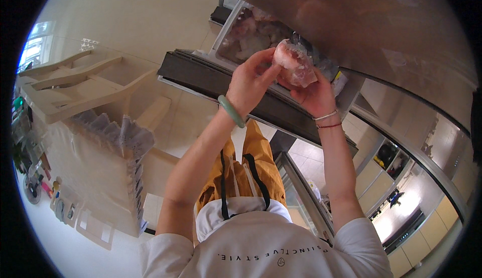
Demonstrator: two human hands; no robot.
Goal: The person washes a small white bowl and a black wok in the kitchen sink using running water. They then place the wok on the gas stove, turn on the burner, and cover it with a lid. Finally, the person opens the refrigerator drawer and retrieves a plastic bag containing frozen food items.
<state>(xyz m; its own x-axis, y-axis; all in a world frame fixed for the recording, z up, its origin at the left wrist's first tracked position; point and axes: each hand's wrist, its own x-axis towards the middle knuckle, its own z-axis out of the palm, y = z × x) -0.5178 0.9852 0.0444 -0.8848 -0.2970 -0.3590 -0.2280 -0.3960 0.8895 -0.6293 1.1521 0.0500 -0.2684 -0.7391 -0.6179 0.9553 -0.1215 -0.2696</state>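
Both my hands hold up a clear plastic bag of pinkish frozen meat [293,61] over an opened freezer drawer [221,47]. My left hand [253,80], with a green bangle at the wrist, pinches the bag's left side between thumb and fingers. On the other side, my right hand [317,93] grips the bag's lower right edge; some of its fingers are behind the bag. Inside the drawer lie several more bagged pieces, pink and whitish [253,39]. A dark bag [301,41] sits just beyond the meat in my hands.
The drawer's thick dark front [201,75] lies between me and its contents. A glossy brown panel [351,22] rises at the upper right. To the left stand a pale wooden chair [75,87] and a table [90,162] with a ruffled cover. A glass-panelled door frame [301,187] is at my right.
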